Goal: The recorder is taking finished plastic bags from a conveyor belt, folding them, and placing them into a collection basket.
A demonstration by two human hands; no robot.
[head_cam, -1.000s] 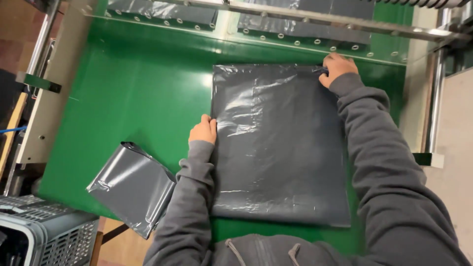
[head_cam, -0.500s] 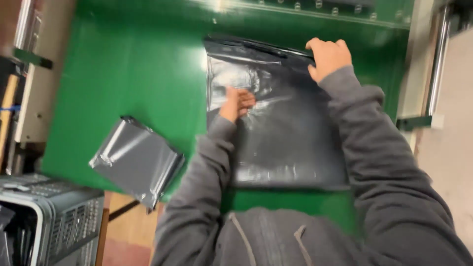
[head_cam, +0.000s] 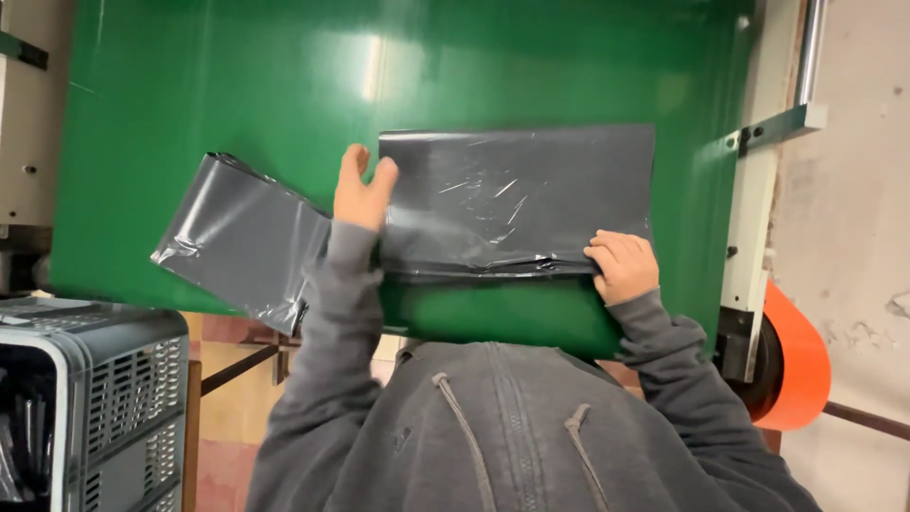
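A dark grey plastic bag (head_cam: 517, 199), folded over on itself, is lying flat on the green table (head_cam: 237, 85) between the two hands. The right hand (head_cam: 623, 266) is pinching its near folded edge, fingers clamped on the plastic. The left hand (head_cam: 362, 188) is resting at the bag's left edge, fingers spread and upright, gripping nothing. Just left of that hand, a second folded grey bag (head_cam: 242, 242) is lying skewed, hanging over the table's near edge. Farther left and nearer, a grey slatted crate (head_cam: 114, 398) is standing.

A grey slatted crate (head_cam: 114, 417) stands near an orange roller (head_cam: 794, 356).
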